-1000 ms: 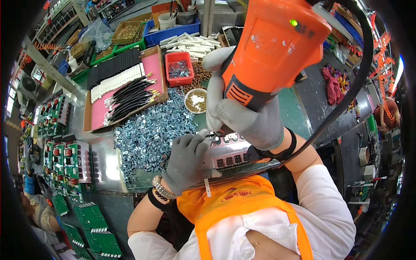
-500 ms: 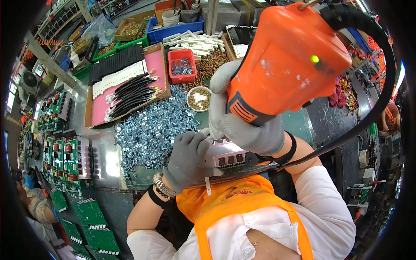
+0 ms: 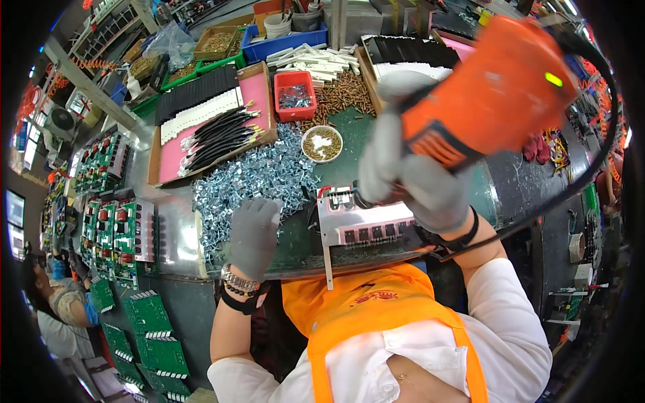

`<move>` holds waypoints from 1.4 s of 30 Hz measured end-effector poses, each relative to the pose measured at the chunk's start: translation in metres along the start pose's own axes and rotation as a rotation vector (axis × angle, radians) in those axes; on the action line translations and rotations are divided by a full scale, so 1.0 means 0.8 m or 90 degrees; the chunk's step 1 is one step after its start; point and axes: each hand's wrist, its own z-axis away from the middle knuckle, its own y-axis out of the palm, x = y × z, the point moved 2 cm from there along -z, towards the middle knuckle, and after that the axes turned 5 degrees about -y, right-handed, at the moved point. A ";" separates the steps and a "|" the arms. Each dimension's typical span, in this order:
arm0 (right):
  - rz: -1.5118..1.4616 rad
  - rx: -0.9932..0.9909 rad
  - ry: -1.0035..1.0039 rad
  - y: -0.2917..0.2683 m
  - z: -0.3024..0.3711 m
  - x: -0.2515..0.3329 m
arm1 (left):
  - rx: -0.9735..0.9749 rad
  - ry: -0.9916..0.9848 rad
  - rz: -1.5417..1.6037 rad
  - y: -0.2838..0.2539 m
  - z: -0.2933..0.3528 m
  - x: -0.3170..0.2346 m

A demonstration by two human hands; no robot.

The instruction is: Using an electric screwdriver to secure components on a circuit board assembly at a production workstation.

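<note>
Gripping the orange corded power screwdriver [image 3: 487,101] in wrapped fingers, the gloved right hand [image 3: 430,188] held it tilted, while the heap of metal clips [image 3: 252,173] lay left of the transistor-lined board [image 3: 366,219] beneath the tool, and the gloved left hand [image 3: 253,240], finger spacing indeterminable, was at the heap's near side.

A workbench with a scuffed green top [image 3: 355,144] carries a broad heap of bluish metal clips [image 3: 265,176], with a pink-lined cardboard tray [image 3: 156,161] behind it. Farther back stand a red bin [image 3: 276,101] and a round white-rimmed dish [image 3: 322,161], near scattered copper-coloured pieces [image 3: 346,96] and piled white strips [image 3: 316,59]. A pale panel [image 3: 359,217] lies near the front edge
</note>
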 end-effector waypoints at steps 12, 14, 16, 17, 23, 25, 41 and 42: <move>-0.024 0.093 -0.019 -0.023 0.036 0.011 | 0.132 0.076 -0.296 0.081 -0.021 -0.012; -0.006 0.101 -0.022 -0.021 0.040 0.010 | 0.149 0.068 -0.304 0.084 -0.021 -0.011; 0.013 0.109 -0.021 -0.015 0.048 0.009 | 0.147 0.069 -0.311 0.086 -0.022 -0.010; 0.038 0.114 -0.014 -0.011 0.051 0.009 | 0.146 0.067 -0.319 0.086 -0.022 -0.010; -0.063 0.249 -0.109 -0.007 0.033 0.005 | 0.150 0.079 -0.340 0.080 -0.029 -0.012; -0.138 0.321 -0.162 -0.010 0.028 0.014 | 0.203 0.073 -0.351 0.081 -0.025 -0.012; -0.104 0.091 -0.220 -0.028 0.048 0.044 | 0.048 -0.354 0.597 -0.009 -0.020 -0.034; -0.114 0.095 -0.230 -0.027 0.047 0.045 | 0.071 -0.368 0.671 -0.016 -0.017 -0.048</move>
